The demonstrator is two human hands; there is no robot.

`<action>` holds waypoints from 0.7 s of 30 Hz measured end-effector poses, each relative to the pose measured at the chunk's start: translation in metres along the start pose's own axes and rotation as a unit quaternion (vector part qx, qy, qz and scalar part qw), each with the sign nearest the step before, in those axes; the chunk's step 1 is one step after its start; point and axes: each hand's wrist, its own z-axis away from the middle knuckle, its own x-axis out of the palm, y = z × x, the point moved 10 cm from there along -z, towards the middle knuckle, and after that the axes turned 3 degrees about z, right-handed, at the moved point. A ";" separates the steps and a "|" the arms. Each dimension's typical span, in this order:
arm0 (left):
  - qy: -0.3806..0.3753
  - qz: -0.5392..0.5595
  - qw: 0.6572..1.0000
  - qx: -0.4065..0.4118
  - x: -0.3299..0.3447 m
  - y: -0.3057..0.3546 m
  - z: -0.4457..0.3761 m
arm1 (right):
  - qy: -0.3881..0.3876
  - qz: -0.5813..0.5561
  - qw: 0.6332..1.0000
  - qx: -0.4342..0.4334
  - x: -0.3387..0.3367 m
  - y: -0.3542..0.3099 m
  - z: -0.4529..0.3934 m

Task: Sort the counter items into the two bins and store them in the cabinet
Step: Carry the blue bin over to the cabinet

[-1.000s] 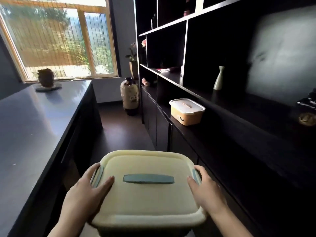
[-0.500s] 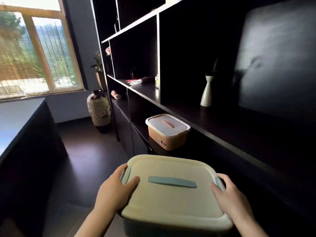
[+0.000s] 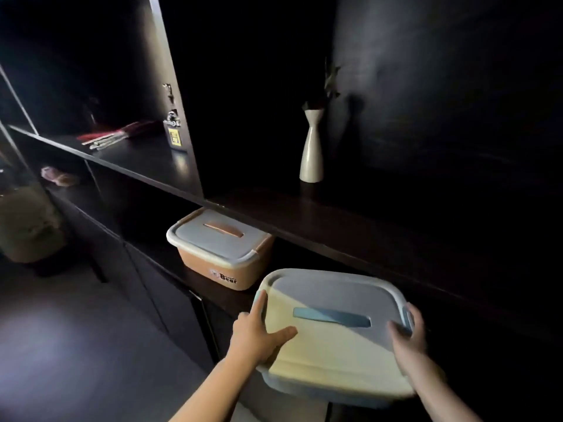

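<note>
The left hand (image 3: 254,339) and right hand (image 3: 406,336) hold the blue bin (image 3: 332,333), fingers curled on its sides, near the orange bin (image 3: 219,248) on the cabinet shelf (image 3: 210,287).

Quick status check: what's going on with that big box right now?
Both hands, left and right, grip the cream-lidded bin. Bin at the cabinet shelf edge, beside the orange bin. Nothing visibly blocking.

Just one head cam, looking forward and down, right up close to the dark cabinet shelf (image 3: 365,226).
</note>
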 end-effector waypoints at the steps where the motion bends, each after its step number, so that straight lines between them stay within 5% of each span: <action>1: 0.001 -0.010 1.000 0.019 -0.002 0.003 -0.013 | 0.023 -0.003 1.000 0.005 0.002 0.001 -0.002; 7: 0.082 -0.111 0.982 0.127 -0.024 0.032 -0.062 | 0.130 0.139 0.982 0.009 0.008 -0.029 -0.006; 11: 0.130 -0.188 0.931 0.284 -0.013 0.042 -0.036 | 0.179 0.407 0.888 -0.116 0.037 -0.062 0.040; 14: 0.128 -0.194 0.892 0.387 -0.012 0.048 -0.023 | 0.145 0.447 0.865 -0.175 0.088 -0.057 0.088; 21: 0.021 -0.253 0.897 0.362 -0.004 0.049 -0.070 | 0.095 0.546 0.819 -0.150 0.128 -0.062 0.077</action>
